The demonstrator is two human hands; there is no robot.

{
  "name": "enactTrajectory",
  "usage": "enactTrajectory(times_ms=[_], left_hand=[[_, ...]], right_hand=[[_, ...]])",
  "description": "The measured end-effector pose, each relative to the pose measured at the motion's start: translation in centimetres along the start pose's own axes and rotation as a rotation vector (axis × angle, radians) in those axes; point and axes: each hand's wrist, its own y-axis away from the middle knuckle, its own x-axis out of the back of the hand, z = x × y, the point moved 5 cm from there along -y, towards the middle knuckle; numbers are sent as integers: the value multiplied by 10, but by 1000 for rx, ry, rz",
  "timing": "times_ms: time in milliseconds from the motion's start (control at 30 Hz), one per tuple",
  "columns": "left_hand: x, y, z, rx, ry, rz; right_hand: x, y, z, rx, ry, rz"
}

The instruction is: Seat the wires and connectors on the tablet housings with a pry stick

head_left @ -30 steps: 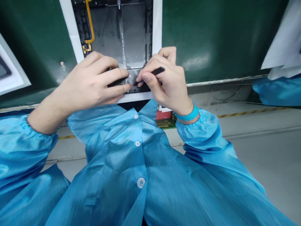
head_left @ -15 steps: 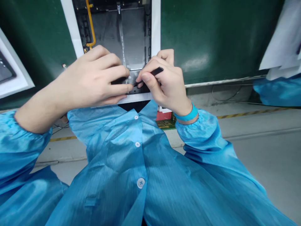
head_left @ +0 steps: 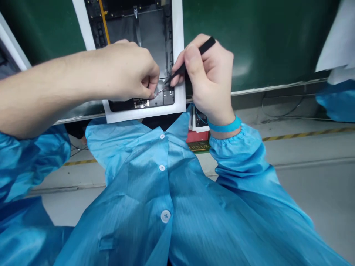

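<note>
An opened tablet, its dark inside with battery and frame showing, lies on a white sheet in front of me. A thin dark wire runs across its near end. My left hand is closed over the near left part, thumb and finger pinching the wire. My right hand grips black tweezers like a pen, their tip down by the wire's right end. A small circuit board shows below my left fingers. My left hand hides much of the tablet's left side.
The tablet's white sheet rests on a green bench mat. Another device on white lies at the left. White papers hang at the right edge. Below the bench are a red item and a green board.
My right hand has lifted and turned, moving right and up with the tweezers. My left hand has curled into a pinch, uncovering the wire. The tablet appears shifted slightly left and up.
</note>
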Motion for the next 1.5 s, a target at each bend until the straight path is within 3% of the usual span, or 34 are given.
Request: enactTrajectory(times_ms=[100,267,467,567,700,767,1000,1167,1333,1500], left_hand=[[0,0,-1,-62,-1,36],[1,1,-4,-17,-10,17],[9,4,2,-11,-51,5],[15,4,16,47,-102,-28],[21,1,34,230,-197,-145],[23,0,38,237,-221,-156],[19,-1,23,82,-213,-99],[18,-4,27,153,-193,-103],[16,-3,30,235,-225,-163],[15,-2,30,220,-222,-146]], right_hand=[[-3,0,-2,24,-84,28],[-6,0,-4,29,-223,55],[-1,-1,-9,-28,-147,7],[0,-1,-7,-19,-115,24],[-2,-2,-5,18,-179,27],[-3,-2,-6,43,-235,28],[-5,-1,-6,52,-225,60],[-5,-1,-2,33,-131,62],[-6,-2,-2,52,-203,86],[-7,-3,-1,62,-277,95]])
